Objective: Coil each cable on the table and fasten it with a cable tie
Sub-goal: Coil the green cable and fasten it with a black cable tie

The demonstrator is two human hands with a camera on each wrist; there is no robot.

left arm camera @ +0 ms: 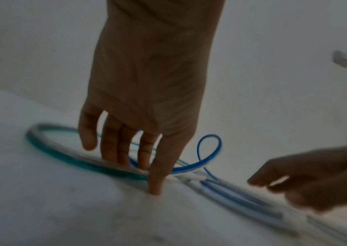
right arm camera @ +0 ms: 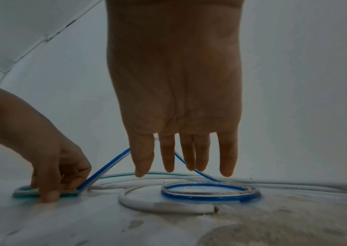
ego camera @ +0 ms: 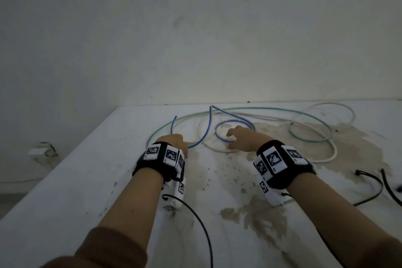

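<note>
A blue cable (ego camera: 210,115) lies partly looped on the white table (ego camera: 108,159), tangled with a green cable (ego camera: 272,110) and a white cable (ego camera: 334,148). My left hand (ego camera: 176,140) is down on the table at the left, and its thumb and fingers (left arm camera: 150,173) pinch the blue cable (left arm camera: 209,135) where it crosses the green cable (left arm camera: 63,158). From that hand (right arm camera: 48,158) the blue strand rises steeply. My right hand (ego camera: 235,137) hovers with straight fingers (right arm camera: 185,166) just above the small blue loop (right arm camera: 199,198) and holds nothing. The white cable (right arm camera: 138,205) curves around that loop.
Black cable ties (ego camera: 369,175) lie at the right edge of the table. Brown stains (ego camera: 261,213) cover the table's middle and right. A wall stands right behind the table. The left table edge runs diagonally, with a wall socket (ego camera: 41,150) beyond it.
</note>
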